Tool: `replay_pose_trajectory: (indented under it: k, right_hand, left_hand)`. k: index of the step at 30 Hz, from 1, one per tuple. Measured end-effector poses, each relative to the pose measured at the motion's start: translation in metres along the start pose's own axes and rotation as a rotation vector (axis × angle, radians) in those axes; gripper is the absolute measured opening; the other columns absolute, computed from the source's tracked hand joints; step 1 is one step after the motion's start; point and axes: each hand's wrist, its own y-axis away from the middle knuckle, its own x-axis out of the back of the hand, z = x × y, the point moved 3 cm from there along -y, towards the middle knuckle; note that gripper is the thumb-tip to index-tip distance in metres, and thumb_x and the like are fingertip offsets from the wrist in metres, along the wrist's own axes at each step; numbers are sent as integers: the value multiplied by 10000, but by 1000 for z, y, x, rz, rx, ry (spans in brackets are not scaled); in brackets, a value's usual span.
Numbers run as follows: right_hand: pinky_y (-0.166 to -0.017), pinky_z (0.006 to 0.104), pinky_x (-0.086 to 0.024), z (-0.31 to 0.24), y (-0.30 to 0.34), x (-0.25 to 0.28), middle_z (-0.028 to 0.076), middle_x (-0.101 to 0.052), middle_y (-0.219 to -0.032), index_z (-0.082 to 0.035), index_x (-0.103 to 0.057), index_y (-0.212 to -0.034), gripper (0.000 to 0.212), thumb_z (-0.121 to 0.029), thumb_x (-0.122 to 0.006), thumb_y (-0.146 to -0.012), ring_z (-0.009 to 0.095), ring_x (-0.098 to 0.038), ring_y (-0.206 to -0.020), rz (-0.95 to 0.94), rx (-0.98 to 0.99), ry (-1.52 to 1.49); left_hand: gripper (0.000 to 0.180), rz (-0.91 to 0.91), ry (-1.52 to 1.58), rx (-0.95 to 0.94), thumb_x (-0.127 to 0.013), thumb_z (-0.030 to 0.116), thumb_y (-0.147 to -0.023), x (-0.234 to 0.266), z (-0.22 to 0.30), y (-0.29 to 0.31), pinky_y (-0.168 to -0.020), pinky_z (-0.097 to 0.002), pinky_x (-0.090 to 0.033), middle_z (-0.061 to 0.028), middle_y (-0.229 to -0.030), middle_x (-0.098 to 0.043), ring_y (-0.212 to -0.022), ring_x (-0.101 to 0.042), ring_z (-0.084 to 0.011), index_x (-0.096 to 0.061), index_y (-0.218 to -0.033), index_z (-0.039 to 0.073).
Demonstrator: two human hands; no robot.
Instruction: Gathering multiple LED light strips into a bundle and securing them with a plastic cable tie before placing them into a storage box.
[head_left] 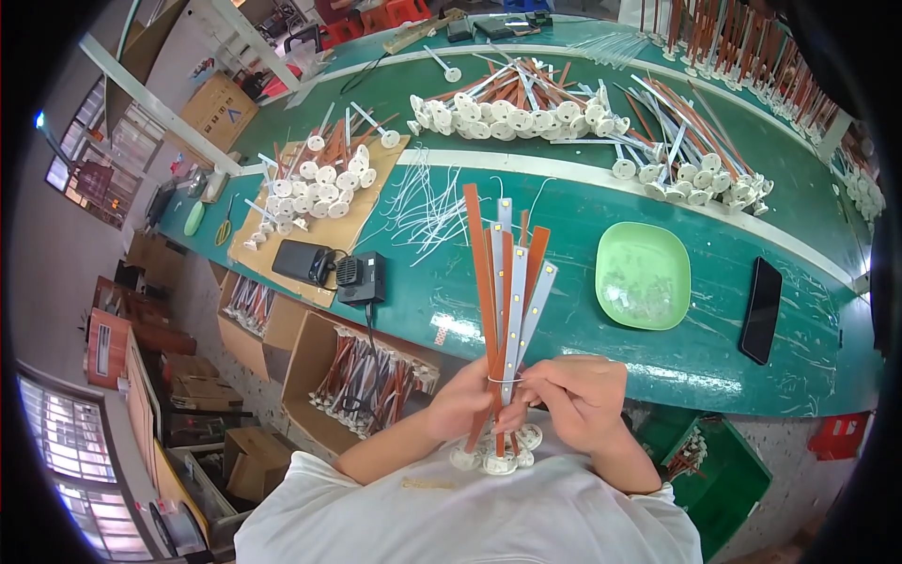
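Your upright bundle (514, 310) of flat brown & white strips w/ round ends (499, 463) is before your shirt (583, 512). L hand (460, 402): fingers curled around it; R hand (584, 399), knuckles up, pinches thin wire (515, 380).

Upright bundle (515, 305) of brown and white strips (483, 273), disc bases (499, 462) down, white tie (505, 380) across.

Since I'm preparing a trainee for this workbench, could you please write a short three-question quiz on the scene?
1. True or false: the green bowl lies left of the black phone.
2. What does the left hand grip: (a) a bundle of strips, (b) scissors, (c) the black phone?
3. Fill in: loose white strands lie on a ____ tabletop.
Key: 1 true; 2 a; 3 green.
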Motion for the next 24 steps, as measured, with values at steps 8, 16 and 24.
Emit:
replay_pose_trajectory:
  k: [8,16,24]
  right_hand:
    - [-443,262,-462,-7,11,-15,88,-631,-664,2,-611,-809,105,32,-701,-765,183,-609,-505,198,49,281]
    - [-444,283,-451,-27,9,-25,96,-635,-739,-23,-559,-884,194,-14,-713,-766,208,-593,-515,-10,407,555]
    - [-459,333,-421,-43,-6,12,82,-606,-652,-42,-588,-819,159,-159,-695,-807,236,-586,-529,125,47,530]
  left_hand:
    - [314,419,-269,-131,-303,348,-1041,4,-19,-3,-540,-242,-388,-26,-699,-449,-565,-419,-108,-433,-1093,67]
    - [298,381,-557,-98,-369,289,-1037,8,-6,-3,-568,-206,-396,12,-773,-527,-677,-479,-41,-508,-1060,26]
    - [276,419,-612,48,-334,280,-1041,-16,11,3,-487,-229,-372,-12,-667,-434,-537,-424,-83,-463,-985,42]
